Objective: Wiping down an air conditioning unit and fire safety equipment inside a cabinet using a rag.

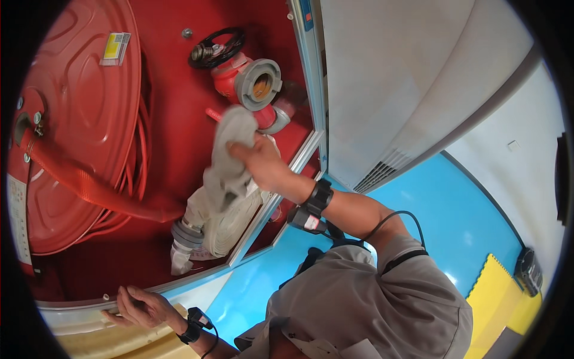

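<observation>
A grey-white cloth (231, 139), blurred, is gripped in my right hand (264, 164) inside a red fire hose cabinet (172, 107). The cloth hangs just below the grey outlet coupling (244, 92) of a red hydrant valve (224, 80) with a black handwheel (240, 38). Beneath the cloth lies a rolled white fire hose (235, 229), partly covered by it. A grey hose coupling (186, 235) sits at the roll's left end. My left hand (141, 307) is empty, its fingers loosely curled beside the cabinet's metal frame (184, 282); I cannot tell whether they touch.
A large red hose reel (89, 107) fills the cabinet's left, with a flat orange-red hose (85, 181) crossing it. Outside the frame stands a tall white cabinet-like unit (385, 58) with a slatted vent (381, 172). Yellow matting (491, 294) lies on the blue floor (417, 188).
</observation>
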{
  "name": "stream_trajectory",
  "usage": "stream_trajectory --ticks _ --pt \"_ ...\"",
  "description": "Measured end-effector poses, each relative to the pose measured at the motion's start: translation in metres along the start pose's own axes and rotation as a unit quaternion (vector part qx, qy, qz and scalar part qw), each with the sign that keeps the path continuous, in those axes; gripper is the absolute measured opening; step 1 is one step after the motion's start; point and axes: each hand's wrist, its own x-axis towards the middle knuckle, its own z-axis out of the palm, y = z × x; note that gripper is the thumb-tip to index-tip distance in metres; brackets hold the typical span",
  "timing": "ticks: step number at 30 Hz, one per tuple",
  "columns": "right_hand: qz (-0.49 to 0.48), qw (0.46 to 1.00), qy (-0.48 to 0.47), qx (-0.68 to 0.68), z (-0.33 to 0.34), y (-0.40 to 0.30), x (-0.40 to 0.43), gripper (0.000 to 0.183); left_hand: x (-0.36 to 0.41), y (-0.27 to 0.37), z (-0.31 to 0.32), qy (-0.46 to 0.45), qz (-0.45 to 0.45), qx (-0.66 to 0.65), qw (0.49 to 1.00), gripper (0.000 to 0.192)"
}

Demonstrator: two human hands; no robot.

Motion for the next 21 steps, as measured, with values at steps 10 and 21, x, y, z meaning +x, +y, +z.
stream_trajectory --ticks 10,21 --pt "-0.374 0.799 0.037 -0.469 -0.005 -0.054 0.009 0.053 -0.001 0.002 0.000 -0.013 -0.004 0.001 1.000 0.014" --pt "-0.218 0.776 0.089 -0.585 -0.100 0.023 0.022 0.034 0.001 0.004 0.003 -0.002 -0.010 0.014 1.000 0.013"
